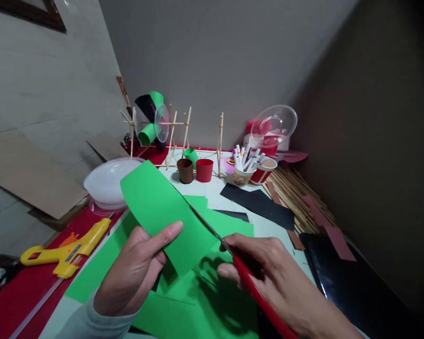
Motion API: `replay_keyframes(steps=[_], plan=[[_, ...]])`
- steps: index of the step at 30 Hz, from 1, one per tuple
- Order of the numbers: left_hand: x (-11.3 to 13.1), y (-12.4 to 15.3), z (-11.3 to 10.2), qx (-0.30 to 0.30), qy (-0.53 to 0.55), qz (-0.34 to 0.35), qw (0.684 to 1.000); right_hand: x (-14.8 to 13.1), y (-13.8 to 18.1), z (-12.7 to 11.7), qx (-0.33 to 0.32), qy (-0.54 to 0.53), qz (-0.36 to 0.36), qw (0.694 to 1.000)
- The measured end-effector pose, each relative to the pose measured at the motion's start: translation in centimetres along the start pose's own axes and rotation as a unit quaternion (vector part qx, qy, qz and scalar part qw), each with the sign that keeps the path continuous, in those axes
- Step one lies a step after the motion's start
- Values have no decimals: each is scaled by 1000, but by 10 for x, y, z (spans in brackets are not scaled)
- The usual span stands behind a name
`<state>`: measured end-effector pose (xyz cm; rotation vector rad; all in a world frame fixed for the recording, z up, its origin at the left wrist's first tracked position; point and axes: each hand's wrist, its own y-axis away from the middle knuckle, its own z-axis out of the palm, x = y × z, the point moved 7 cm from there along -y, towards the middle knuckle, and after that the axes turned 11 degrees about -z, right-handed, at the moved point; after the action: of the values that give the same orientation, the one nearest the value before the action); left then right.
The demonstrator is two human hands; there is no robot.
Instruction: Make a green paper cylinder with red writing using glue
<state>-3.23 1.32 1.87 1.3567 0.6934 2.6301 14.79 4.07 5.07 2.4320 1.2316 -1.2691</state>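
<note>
Passage forward of the right hand [268, 270] runs over black paper [259, 205], obstructed beyond by the pen cup [243, 177].

My left grip [136, 268] sits left of centre, low in the frame, pinched closed, thumb [167, 234] on top pointing up-right, wrist [108, 313] sleeved. My right grip [265, 263], lower right, is curled closed, forearm [321, 306] bare.

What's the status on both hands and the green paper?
Left hand pinching green sheet. Right hand holding red-handled scissors at sheet's edge. More green paper beneath.
</note>
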Motion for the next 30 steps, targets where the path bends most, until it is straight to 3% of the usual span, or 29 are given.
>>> replay_keyframes(steps=[8,12,17,26,30], plan=[[2,1,4,-9,5,7,1000,7,-1,6,-30,-32,41,998],[0,1,2,-27,-14,0,1000,5,-3,3,-24,15,24,999],[-1,2,-3,25,10,6,1000,7,-1,3,-27,58,16,998],[-3,4,10,-52,11,-7,999,5,1,1,-2,73,-26,997],[-1,2,-1,17,70,-14,997,6,2,0,-1,77,-22,997]])
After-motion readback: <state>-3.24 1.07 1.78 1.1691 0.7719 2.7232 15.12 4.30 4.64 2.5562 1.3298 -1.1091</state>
